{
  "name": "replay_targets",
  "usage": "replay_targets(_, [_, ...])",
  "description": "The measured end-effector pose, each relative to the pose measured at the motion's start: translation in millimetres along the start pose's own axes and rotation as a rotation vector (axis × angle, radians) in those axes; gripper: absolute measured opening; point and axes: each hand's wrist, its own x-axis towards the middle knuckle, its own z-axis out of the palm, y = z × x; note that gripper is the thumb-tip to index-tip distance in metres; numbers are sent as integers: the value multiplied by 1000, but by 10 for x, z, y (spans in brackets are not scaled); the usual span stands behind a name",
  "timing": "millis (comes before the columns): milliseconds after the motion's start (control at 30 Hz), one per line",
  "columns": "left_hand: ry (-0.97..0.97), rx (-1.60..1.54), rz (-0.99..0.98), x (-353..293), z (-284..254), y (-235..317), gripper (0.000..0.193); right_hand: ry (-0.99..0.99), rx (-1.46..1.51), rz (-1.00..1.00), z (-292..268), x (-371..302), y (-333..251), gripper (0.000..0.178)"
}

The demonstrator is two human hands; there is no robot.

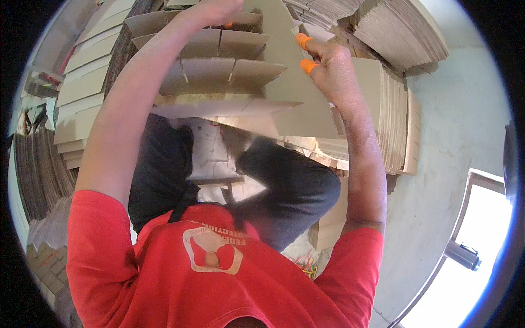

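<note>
Several slotted cardboard divider strips (pixel 229 72) stand on edge, one behind another, in front of me. Along their right ends runs a long, plain cardboard panel (pixel 303 112). My right hand (pixel 334 65) closes on the right edge of this panel, with orange covers on two fingertips. My left hand (pixel 221 10) reaches over to the far strips and is partly cut off by the top of the view. One orange fingertip shows curled against a strip; its other fingers are hidden.
Stacked cardboard sheets (pixel 402 33) lie at the far right, with another stack (pixel 385 117) below them. More cardboard stacks (pixel 85 82) stand on the left, and a dark bundle (pixel 41 164) lies beyond. A pale wall (pixel 448 120) and a bright opening (pixel 465 262) are to the right.
</note>
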Motion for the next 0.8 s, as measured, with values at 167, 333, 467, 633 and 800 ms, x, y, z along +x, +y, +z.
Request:
replay_targets(167, [100, -150, 169, -263, -382, 258, 25, 186, -84, -120, -100, 19, -24, 41])
replay_targets(333, [198, -189, 354, -607, -654, 582, 21, 74, -183, -21, -154, -1, -230, 37])
replay_targets(467, [128, -170, 287, -583, -283, 506, 9, 78, -116, -203, 65, 73, -19, 30])
replay_targets(633, [187, -251, 271, -638, -265, 562, 10, 43, 21, -63, 80, 85, -51, 23])
replay_targets(800, [86, -299, 290, -696, -306, 583, 20, -105, -151, -86, 320, 11, 11, 14])
